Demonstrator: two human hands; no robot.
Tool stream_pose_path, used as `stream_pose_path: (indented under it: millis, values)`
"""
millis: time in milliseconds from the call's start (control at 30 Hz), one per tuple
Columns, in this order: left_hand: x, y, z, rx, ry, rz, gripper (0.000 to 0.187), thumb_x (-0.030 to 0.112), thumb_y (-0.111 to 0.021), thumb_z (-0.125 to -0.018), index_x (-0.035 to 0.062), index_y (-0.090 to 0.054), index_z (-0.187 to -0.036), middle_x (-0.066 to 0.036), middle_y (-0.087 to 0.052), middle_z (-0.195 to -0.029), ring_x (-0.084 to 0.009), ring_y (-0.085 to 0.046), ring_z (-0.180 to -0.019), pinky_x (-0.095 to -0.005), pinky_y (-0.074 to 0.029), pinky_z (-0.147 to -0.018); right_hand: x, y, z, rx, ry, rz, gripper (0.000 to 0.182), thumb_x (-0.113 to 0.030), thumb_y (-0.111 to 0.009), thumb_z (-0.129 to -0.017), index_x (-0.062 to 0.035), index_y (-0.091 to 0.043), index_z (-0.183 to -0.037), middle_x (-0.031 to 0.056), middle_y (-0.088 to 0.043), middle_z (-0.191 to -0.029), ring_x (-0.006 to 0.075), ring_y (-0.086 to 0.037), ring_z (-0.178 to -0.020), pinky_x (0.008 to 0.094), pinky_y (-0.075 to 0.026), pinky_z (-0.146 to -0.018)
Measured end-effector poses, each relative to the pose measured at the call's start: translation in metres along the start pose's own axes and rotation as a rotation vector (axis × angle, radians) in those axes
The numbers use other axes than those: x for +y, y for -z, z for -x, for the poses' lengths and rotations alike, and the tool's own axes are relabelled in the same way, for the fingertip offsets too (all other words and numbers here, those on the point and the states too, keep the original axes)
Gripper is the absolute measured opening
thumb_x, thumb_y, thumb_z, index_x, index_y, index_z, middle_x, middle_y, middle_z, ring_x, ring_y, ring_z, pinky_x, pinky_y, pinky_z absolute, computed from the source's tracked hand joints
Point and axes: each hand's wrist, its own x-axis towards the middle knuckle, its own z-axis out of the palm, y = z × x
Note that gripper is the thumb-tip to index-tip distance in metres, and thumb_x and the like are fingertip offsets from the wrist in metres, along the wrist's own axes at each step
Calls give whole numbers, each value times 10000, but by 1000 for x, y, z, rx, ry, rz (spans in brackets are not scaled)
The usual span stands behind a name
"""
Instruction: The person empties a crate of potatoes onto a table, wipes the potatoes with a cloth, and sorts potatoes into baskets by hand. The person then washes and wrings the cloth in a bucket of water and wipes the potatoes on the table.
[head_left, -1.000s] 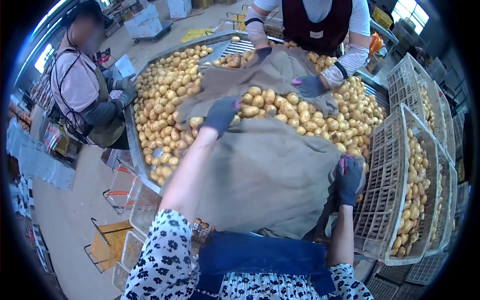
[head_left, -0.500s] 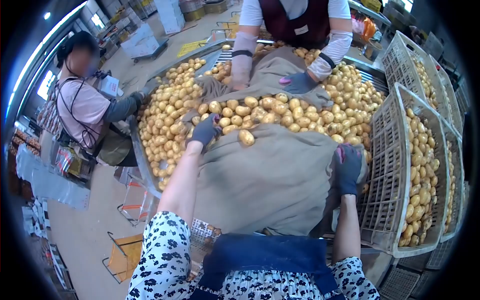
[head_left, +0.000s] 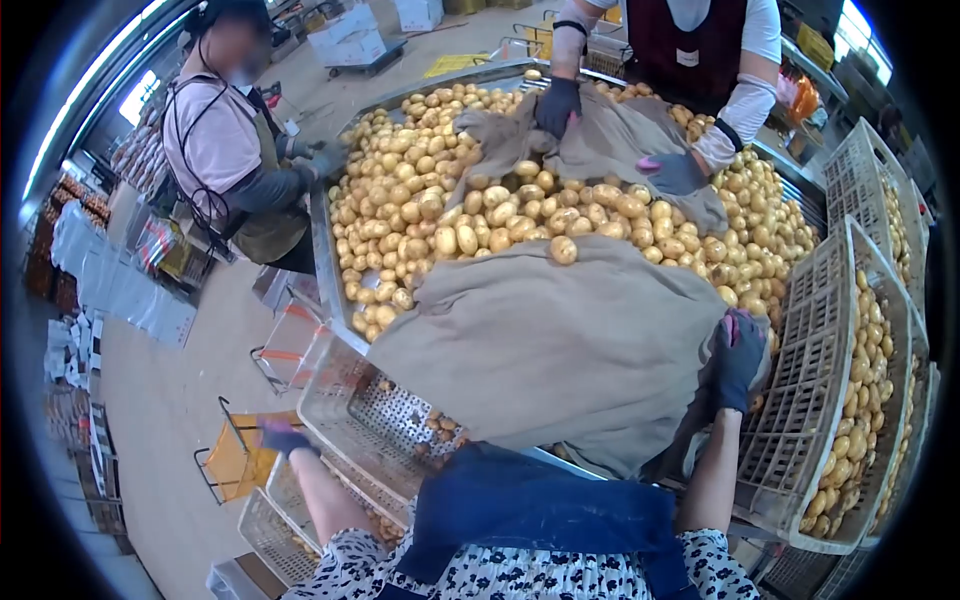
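Note:
In the head view my right hand (head_left: 738,360), in a dark glove with pink fingertips, grips the edge of a grey-brown cloth (head_left: 560,345). The cloth lies spread over the near side of a sorting table, with a heap of potatoes (head_left: 420,180) beyond it. One potato (head_left: 563,250) rests on the cloth's far edge. My left hand (head_left: 284,437) is off the cloth, low on the left beside a whitish plastic crate (head_left: 325,395); motion blurs its fingers. Across the table, another person's gloved hands (head_left: 558,108) hold a second grey cloth (head_left: 615,135).
Plastic crates filled with potatoes (head_left: 852,440) stand at the right. Along the left stands a person in a pink shirt (head_left: 215,130), hands at the metal table rim (head_left: 322,255). A yellow folding stool (head_left: 245,460) is on the floor, near more crates (head_left: 265,530) at lower left.
My left hand has left the cloth and swung down to the left; my right hand still grips it. The opposite person's one hand has risen, lifting the second cloth. The view has shifted.

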Motion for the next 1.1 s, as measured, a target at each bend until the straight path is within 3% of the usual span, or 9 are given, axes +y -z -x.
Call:
stream_pose_path:
  millis: [100, 333, 400, 433, 467, 700, 800, 1067, 1100]
  values:
    - [24, 26, 13, 317, 11, -193, 468, 350, -455, -869, 88, -404, -1252, -122, -432, -1231, -226, -421, -1116, -398, -290, -989, -7, 1, -4, -55, -5, 32, 278, -256, -547, -846, -74, -602, -1048, 105, -592, -1107, 282, -524, -1060, 405, -339, -964]
    - [-89, -124, 98, -968, 278, -467, 376, 188, -509, -880, 61, -451, -1229, -27, -551, -1052, -122, -543, -814, -215, -439, -680, 9, -6, -2, -41, 64, 49, 257, -243, -530, -854, -75, -610, -1030, 112, -602, -1072, 301, -533, -1016, 402, -357, -934]
    - [-107, -187, 159, -1325, -114, -615, 441, 180, -504, -897, 58, -413, -1310, -13, -537, -1133, -51, -516, -820, -156, -406, -668, 11, -7, 0, -29, 72, 34, 257, -240, -477, -884, -67, -608, -1020, 89, -616, -1029, 266, -536, -1036, 389, -330, -956]
    - [-95, -217, 195, -1361, 152, -565, 456, 168, -529, -896, 52, -409, -1320, -13, -534, -1144, -43, -510, -816, -159, -407, -670, 10, -6, 2, -22, 63, 41, 257, -240, -477, -884, -67, -608, -1020, 89, -616, -1029, 266, -536, -1036, 389, -330, -956]
    - [-122, -237, 203, -1454, -361, -629, 456, 169, -557, -889, 57, -426, -1311, -3, -544, -1118, -38, -496, -804, -155, -406, -672, 9, -6, 4, 9, 72, 48, 265, -238, -484, -879, -66, -612, -1035, 90, -616, -1051, 267, -535, -1045, 387, -332, -959]
    - [-132, -344, 330, -1783, 174, -682, 403, 182, -545, -884, 18, -475, -1246, -28, -565, -1169, -63, -516, -1008, -187, -410, -720, -5, 0, 9, 58, 34, 27, 276, -213, -561, -819, -72, -623, -1048, 102, -617, -1082, 245, -535, -1086, 381, -354, -953]
    - [-184, -371, 354, -1867, -362, -1031, 417, 313, -553, -872, 69, -527, -1209, -100, -631, -991, -143, -582, -867, -252, -442, -756, -6, 0, 4, 46, 43, 34, 264, -219, -577, -801, -81, -629, -1020, 93, -621, -1066, 257, -546, -1052, 386, -384, -915]
    - [-180, -375, 377, -1923, 271, -569, 267, 39, -562, -813, 65, -600, -1076, -69, -537, -1050, -123, -530, -914, -248, -426, -762, -17, 2, -1, 132, 2, 17, 222, -203, -609, -771, -93, -624, -963, 98, -611, -1022, 309, -545, -939, 402, -429, -837]
    - [-176, -371, 378, -1941, 21, -543, 370, -66, -550, -759, 46, -571, -1111, -54, -478, -1131, -116, -497, -999, -243, -422, -789, -18, 2, -1, 136, -14, 9, 222, -203, -609, -771, -93, -624, -963, 98, -611, -1022, 309, -545, -939, 402, -429, -837]
